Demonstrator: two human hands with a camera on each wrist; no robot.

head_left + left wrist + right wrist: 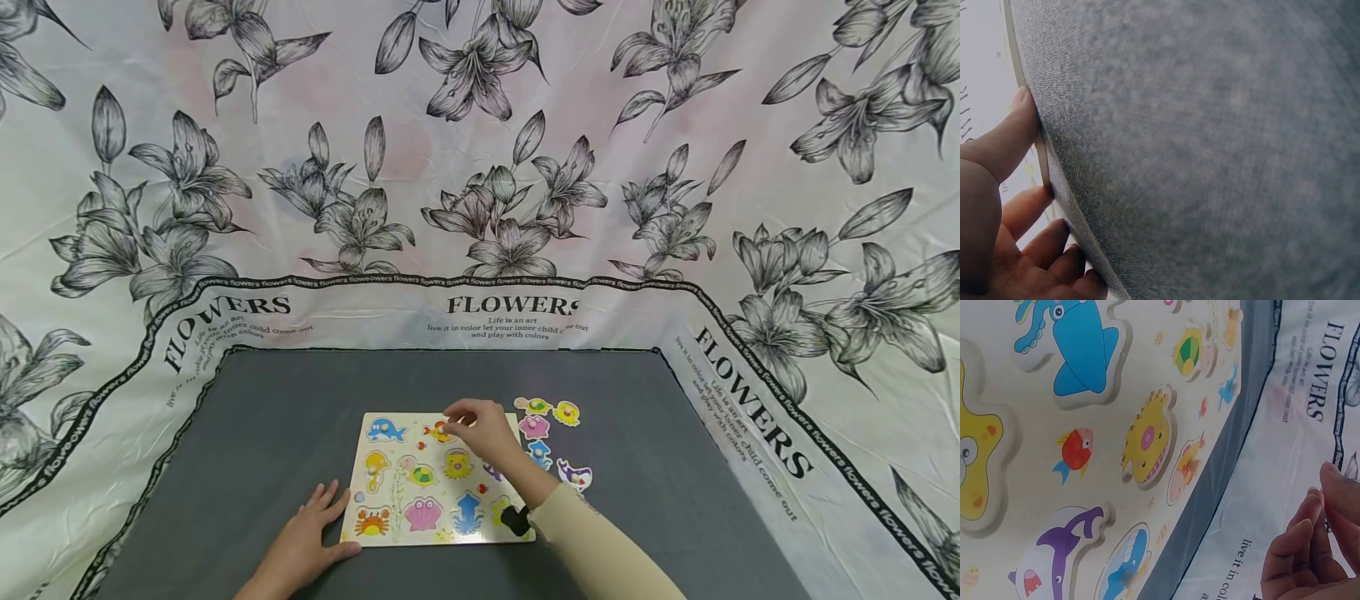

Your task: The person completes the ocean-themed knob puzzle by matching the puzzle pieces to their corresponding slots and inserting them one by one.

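A pale wooden puzzle board (pixel 440 493) with sea-animal shapes lies on the grey table. My left hand (pixel 306 533) rests at its lower left corner, thumb at the front edge and fingers spread along the left side; the left wrist view shows the thumb (pixel 1013 134) against the board's edge. Over the board's far edge, my right hand (pixel 483 433) is bent just above an orange fish piece (pixel 437 432). In the right wrist view the right hand's thumb and fingertips (pixel 1314 499) come close together, with nothing visible between them, apart from the fish (pixel 1180 478).
Right of the board lie several loose pieces: a turtle (pixel 537 407), a yellow one (pixel 567 413), a pink shell (pixel 535 427), a blue squid (pixel 539 454) and a purple-white whale (pixel 575 475). A blue whale (pixel 386 430) sits in the board's far left corner. Flower-printed cloth (pixel 360 321) surrounds the table.
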